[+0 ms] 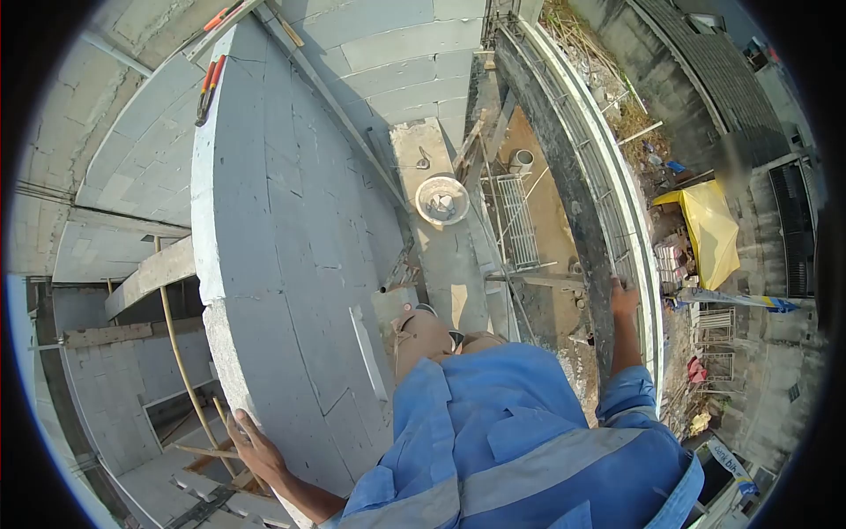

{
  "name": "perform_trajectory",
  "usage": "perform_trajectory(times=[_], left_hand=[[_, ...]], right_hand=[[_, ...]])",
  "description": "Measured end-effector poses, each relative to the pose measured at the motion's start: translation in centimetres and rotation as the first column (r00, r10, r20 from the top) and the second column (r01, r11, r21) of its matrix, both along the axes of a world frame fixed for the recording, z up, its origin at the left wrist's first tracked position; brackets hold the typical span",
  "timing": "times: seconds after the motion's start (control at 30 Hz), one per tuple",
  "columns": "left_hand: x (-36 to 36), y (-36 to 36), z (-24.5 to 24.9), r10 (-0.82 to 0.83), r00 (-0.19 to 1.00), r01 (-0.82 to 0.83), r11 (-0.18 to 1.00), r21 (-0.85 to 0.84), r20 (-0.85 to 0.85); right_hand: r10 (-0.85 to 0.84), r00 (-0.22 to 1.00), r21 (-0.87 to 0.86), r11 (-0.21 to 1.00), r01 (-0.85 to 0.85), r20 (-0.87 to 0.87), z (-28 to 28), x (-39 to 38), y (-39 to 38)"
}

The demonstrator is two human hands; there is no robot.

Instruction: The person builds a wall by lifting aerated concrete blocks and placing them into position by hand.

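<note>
My left hand lies on the top edge of the grey block wall, fingers stretched out, holding nothing. My right hand is at the upper edge of a long dark formwork board, its fingers apparently curled over that edge and partly hidden. Beside the board runs a bundle of steel reinforcing bars. Farther along the wall top lie pincers with red and yellow handles, out of reach of both hands.
Below and ahead, a whitish bucket with grey lumps inside stands on a plank platform. A straight bar slants along the wall. Metal frame sits lower right. Drops lie beyond both sides; a yellow tarp is far right.
</note>
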State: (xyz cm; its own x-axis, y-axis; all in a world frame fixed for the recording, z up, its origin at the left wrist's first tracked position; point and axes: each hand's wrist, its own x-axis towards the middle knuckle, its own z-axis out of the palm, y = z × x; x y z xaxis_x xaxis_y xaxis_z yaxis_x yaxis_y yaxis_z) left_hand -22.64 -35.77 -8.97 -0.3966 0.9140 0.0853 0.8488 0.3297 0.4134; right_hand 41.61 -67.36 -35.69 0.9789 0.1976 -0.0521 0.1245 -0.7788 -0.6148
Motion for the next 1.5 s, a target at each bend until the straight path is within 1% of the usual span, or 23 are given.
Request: perform_trajectory(times=[0.03,0.1,0.13,0.2,0.3,0.33,0.43,0.5,0.57,0.63,0.7,0.73,0.8,0.83,0.9,0.97,1.1,1.2,1.27,1.3,1.37,1.43,1.5], left_hand=[[0.6,0.7,0.3,0.017,0.997,-0.019,1.000,0.019,0.070],[1.9,3.2,0.5,-0.004,1.000,0.002,0.998,0.066,0.031],[3.5,4.7,0.9,-0.048,0.997,0.040,0.991,0.124,0.060],[4.9,8.3,0.1,-0.209,0.977,0.191,0.949,0.251,0.048],[9.7,13.6,0.2,-0.339,0.933,0.359,0.877,0.320,-0.117],[11.2,15.6,0.0,-0.351,0.932,0.359,0.863,0.357,-0.089],[16.6,21.3,0.6,-0.467,0.884,0.432,0.786,0.441,-0.034],[19.5,24.8,0.8,-0.540,0.840,0.516,0.755,0.406,-0.063],[24.3,28.0,0.3,-0.695,0.708,0.665,0.600,0.444,-0.122],[28.5,30.8,-1.5,-0.793,0.601,0.760,0.529,0.377,-0.097],[32.8,32.9,-4.6,-0.859,0.509,0.838,0.510,0.191,0.060],[34.9,33.4,-6.2,-0.898,0.436,0.882,0.440,0.171,0.061],[38.0,33.7,-9.3,-0.894,0.364,0.931,0.348,-0.108,0.260],[39.4,34.0,-11.2,-0.915,0.302,0.953,0.279,-0.121,0.269],[41.3,34.3,-15.0,-0.931,0.160,0.921,0.021,-0.388,0.328],[42.7,34.2,-18.8,-0.933,0.056,0.867,-0.131,-0.481,0.355],[45.0,32.1,-23.1,-0.885,-0.082,0.713,-0.373,-0.594,0.459],[46.0,30.9,-24.8,-0.875,-0.051,0.654,-0.394,-0.646,0.482],[45.8,30.7,-25.5,-0.886,-0.012,0.652,-0.359,-0.668,0.464],[45.4,30.5,-25.5,-0.888,0.036,0.649,-0.328,-0.687,0.458],[44.0,30.4,-24.8,-0.899,0.053,0.654,-0.297,-0.695,0.434],[42.2,30.4,-24.6,-0.907,0.071,0.662,-0.269,-0.700,0.415],[39.3,31.1,-24.4,-0.890,0.251,0.626,-0.151,-0.765,0.381]], right_hand=[[-0.011,1.000,0.002,1.000,0.011,-0.002,-0.6,-1.0,-0.5],[0.030,0.999,0.016,0.999,-0.030,-0.040,-2.3,-2.9,-1.4],[0.001,0.999,0.010,1.000,-0.001,-0.036,-3.6,-3.3,-1.4],[0.028,0.977,-0.037,0.999,-0.037,-0.211,-6.5,-4.1,-1.1],[0.081,0.960,-0.144,0.982,-0.123,-0.269,-4.5,-6.2,4.6],[0.106,0.966,-0.203,0.967,-0.156,-0.238,-5.1,-6.4,5.9],[0.050,0.921,-0.216,0.966,-0.144,-0.387,-0.2,-7.8,11.6],[0.172,0.854,-0.181,0.939,-0.292,-0.490,0.1,-7.9,13.9],[0.125,0.864,-0.164,0.959,-0.231,-0.487,-0.5,-8.2,15.0],[0.010,0.867,-0.112,0.991,-0.076,-0.499,-0.3,-9.4,15.1],[-0.163,0.829,-0.088,0.987,0.138,-0.534,-0.2,-11.2,14.8],[-0.225,0.807,-0.115,0.974,0.193,-0.546,-0.7,-12.4,14.3],[-0.351,0.750,-0.158,0.934,0.320,-0.560,-2.0,-16.3,12.6],[-0.393,0.723,-0.182,0.917,0.356,-0.568,-3.7,-18.6,11.5],[-0.469,0.670,-0.218,0.877,0.427,-0.576,-3.8,-22.4,10.0],[-0.528,0.381,-0.324,0.814,0.482,-0.759,-2.1,-25.7,9.5],[-0.707,0.300,-0.447,0.661,0.602,-0.641,-6.4,-34.6,9.1],[-0.673,0.257,-0.449,0.683,0.577,-0.693,-4.4,-35.3,10.4],[-0.574,0.517,-0.250,0.786,0.566,-0.634,-4.8,-36.5,10.7],[-0.565,0.522,-0.237,0.790,0.565,-0.639,-4.7,-35.8,10.7],[-0.509,0.225,-0.247,0.699,0.671,-0.831,-4.4,-34.6,10.7],[-0.561,0.312,-0.239,0.701,0.672,-0.767,-5.9,-35.5,11.0],[-0.523,0.380,-0.135,0.704,0.698,-0.763,-5.9,-35.8,10.8]])
